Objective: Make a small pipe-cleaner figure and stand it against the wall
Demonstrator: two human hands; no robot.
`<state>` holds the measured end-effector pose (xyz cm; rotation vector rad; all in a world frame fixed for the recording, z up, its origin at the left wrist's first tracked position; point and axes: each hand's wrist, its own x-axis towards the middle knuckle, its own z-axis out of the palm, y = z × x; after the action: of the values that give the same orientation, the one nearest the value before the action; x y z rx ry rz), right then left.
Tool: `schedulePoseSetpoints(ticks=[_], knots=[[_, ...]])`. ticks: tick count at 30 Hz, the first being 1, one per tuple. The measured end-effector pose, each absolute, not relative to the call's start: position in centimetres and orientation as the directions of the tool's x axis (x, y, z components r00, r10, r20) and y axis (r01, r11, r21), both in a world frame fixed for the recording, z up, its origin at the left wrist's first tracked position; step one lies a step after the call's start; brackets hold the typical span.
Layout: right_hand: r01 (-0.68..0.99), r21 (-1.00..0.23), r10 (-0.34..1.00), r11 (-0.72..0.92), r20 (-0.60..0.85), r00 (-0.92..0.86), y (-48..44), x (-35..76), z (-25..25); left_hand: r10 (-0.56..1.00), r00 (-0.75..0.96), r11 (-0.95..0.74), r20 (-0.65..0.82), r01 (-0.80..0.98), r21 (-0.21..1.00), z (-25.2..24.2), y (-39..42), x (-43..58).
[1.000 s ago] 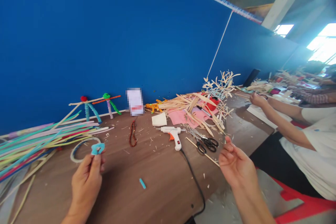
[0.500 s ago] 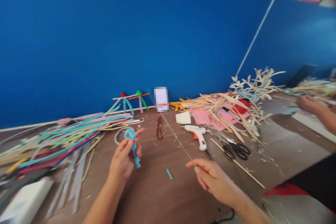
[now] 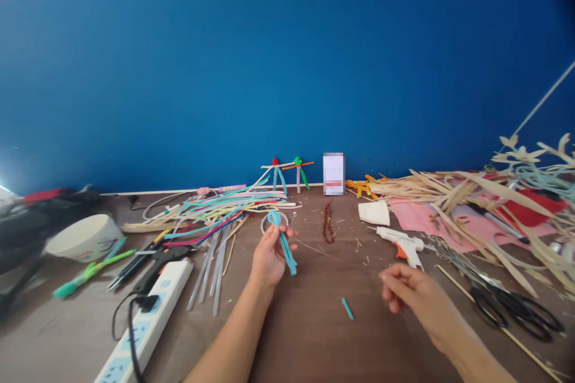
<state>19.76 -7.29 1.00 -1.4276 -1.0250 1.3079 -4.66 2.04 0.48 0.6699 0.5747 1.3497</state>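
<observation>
Between the thumb and fingers of my left hand (image 3: 269,254) is a light blue pipe cleaner (image 3: 287,251), bent into a loop at the top with its ends hanging down. My right hand (image 3: 406,290) hovers over the table on the right, fingertips pinched together; whether anything thin is between them cannot be made out. A short blue piece (image 3: 347,308) lies on the table between my hands. Just beyond my right hand rests a white glue gun (image 3: 402,242) with an orange trigger. A roll of tape (image 3: 265,226) is partly hidden behind my left hand.
Pipe cleaners (image 3: 215,209) are heaped at the left, near a power strip (image 3: 148,323) and a white bowl (image 3: 85,238). Two small figures (image 3: 297,175) stand by the blue wall. Black scissors (image 3: 516,311), wood strips (image 3: 476,197) and a beaded string (image 3: 327,224) lie about.
My view has turned left, bringing the bowl and power strip into sight and losing the other person's hand. My left hand keeps the blue loop; my right fingers have drawn closer together.
</observation>
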Motion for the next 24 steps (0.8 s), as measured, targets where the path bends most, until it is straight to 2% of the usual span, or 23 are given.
schedulePoseSetpoints(ticks=[4, 7, 11, 13, 18, 24], knots=[[-0.459, -0.886, 0.935, -0.065, -0.215, 0.282, -6.0, 18.5, 2.0, 0.981, 0.187, 0.091, 0.045, -0.655, 0.75, 0.9, 1.6, -4.4], [-0.572, -0.817, 0.923, 0.072, -0.162, 0.348, -4.3, 16.6, 3.3, 0.973, 0.216, 0.073, 0.084, -0.63, 0.773, 1.2, 1.2, -4.2], [-0.434, -0.871, 0.913, 0.231, 0.04, 0.405, -1.0, 14.2, 5.0, 0.956, 0.282, 0.096, 0.074, -0.544, 0.833, 1.2, 0.8, -3.8], [-0.365, -0.904, 0.935, 0.223, 0.092, 0.343, 0.6, 13.3, 5.4, 0.939, 0.339, 0.123, 0.048, -0.466, 0.876, 0.9, 0.6, -3.5], [-0.285, -0.956, 0.996, 0.074, 0.055, 0.075, 2.3, 11.3, 4.9, 0.918, 0.394, 0.082, 0.053, -0.319, 0.944, 0.1, 0.1, -2.5], [-0.297, -0.948, 0.989, 0.113, 0.079, 0.127, 1.7, 10.5, 4.2, 0.887, 0.455, 0.064, 0.073, -0.279, 0.958, -0.3, -0.1, -2.1]])
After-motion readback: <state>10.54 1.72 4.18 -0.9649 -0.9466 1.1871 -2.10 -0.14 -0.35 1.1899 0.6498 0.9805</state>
